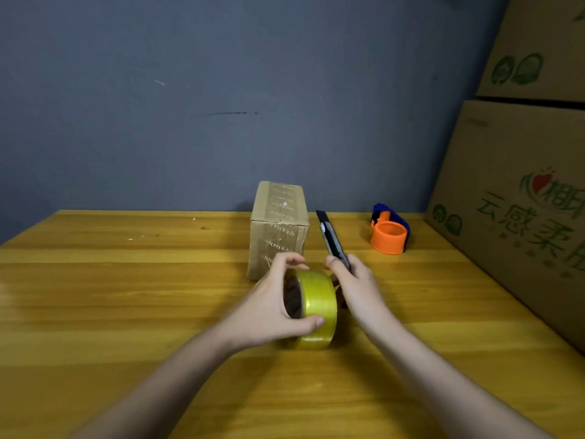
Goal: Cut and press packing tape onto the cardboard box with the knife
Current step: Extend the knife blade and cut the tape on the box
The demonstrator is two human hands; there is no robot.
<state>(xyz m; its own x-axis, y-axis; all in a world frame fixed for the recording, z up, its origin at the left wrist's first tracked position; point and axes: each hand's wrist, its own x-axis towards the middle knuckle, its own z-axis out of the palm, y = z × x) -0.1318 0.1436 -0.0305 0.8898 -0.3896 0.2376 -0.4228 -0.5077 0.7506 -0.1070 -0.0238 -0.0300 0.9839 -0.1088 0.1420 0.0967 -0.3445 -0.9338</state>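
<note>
Left grip (272, 307) clasps the tape roll (315, 308); right grip (354, 285) clenches the knife (330, 237), blade toward 12 o'clock beside the cardboard box (278, 226); bare desk (126, 280) at 9 o'clock.

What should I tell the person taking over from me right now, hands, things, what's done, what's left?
Left hand: gripping the yellow tape roll, held on edge at the table.
Right hand: holding the knife, tip pointing away.
Cardboard box: just behind the hands, already carrying printed tape.
Orange dispenser: far right, untouched.
Done: tools picked up.
Left: pull the tape, stick it on the box, cut, press down.
</note>
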